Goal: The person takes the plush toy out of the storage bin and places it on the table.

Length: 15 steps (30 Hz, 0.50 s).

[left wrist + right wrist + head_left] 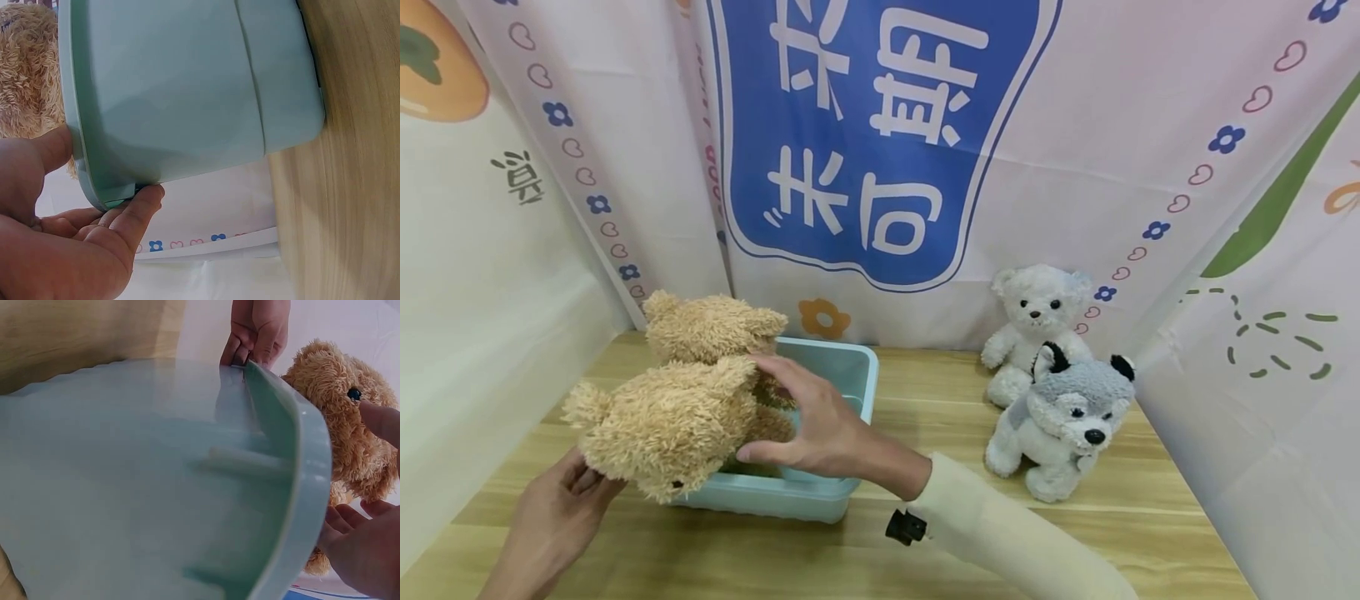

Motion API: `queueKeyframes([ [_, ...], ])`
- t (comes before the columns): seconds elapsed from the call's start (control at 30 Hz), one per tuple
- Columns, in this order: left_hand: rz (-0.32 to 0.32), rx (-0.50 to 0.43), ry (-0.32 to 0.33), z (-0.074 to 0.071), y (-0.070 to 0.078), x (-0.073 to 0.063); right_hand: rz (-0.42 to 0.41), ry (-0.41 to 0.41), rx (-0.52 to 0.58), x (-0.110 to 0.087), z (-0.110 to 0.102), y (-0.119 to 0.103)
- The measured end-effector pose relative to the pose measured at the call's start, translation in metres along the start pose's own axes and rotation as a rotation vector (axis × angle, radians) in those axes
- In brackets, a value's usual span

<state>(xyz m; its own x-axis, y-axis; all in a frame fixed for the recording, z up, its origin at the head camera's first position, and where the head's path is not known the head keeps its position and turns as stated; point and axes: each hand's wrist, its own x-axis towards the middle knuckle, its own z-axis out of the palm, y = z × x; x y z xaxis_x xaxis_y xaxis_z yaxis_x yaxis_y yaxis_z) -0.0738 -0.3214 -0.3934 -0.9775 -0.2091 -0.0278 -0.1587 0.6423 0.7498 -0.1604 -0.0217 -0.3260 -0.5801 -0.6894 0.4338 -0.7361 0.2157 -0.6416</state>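
Observation:
Two tan shaggy plush bears, one in front [670,421] and one behind [711,329], sit in a pale blue plastic bin [775,502]. Their heads rise above its rim. My left hand [550,517] grips the bin's left end; in the left wrist view the thumb lies over the rim and the fingers curl under it. Beside the front bear, my right hand [823,425] reaches over the bin with thumb and fingers spread. The right wrist view has its thumb [382,422] against the bear's fur near a dark eye, the other fingers lower along the bear's side.
On the wooden table [925,417] to the right sit a white plush bear [1037,304] and, before it, a grey and white plush husky [1060,425]. Printed cloth [1075,125] hangs behind and at both sides. A small black device [906,527] hangs at my right wrist.

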Motion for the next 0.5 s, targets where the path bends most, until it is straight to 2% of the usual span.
queueKeyframes([
  [0.17,-0.029,-0.047,-0.025,-0.001,-0.001,0.000,0.053,-0.023,-0.009,0.004,0.002,-0.005],
  [0.3,-0.046,-0.047,-0.040,-0.001,-0.001,0.002,0.071,-0.026,-0.017,0.008,0.002,-0.009],
  [0.5,-0.036,-0.025,-0.028,0.000,-0.005,0.003,0.009,-0.009,-0.011,0.018,0.006,-0.012],
])
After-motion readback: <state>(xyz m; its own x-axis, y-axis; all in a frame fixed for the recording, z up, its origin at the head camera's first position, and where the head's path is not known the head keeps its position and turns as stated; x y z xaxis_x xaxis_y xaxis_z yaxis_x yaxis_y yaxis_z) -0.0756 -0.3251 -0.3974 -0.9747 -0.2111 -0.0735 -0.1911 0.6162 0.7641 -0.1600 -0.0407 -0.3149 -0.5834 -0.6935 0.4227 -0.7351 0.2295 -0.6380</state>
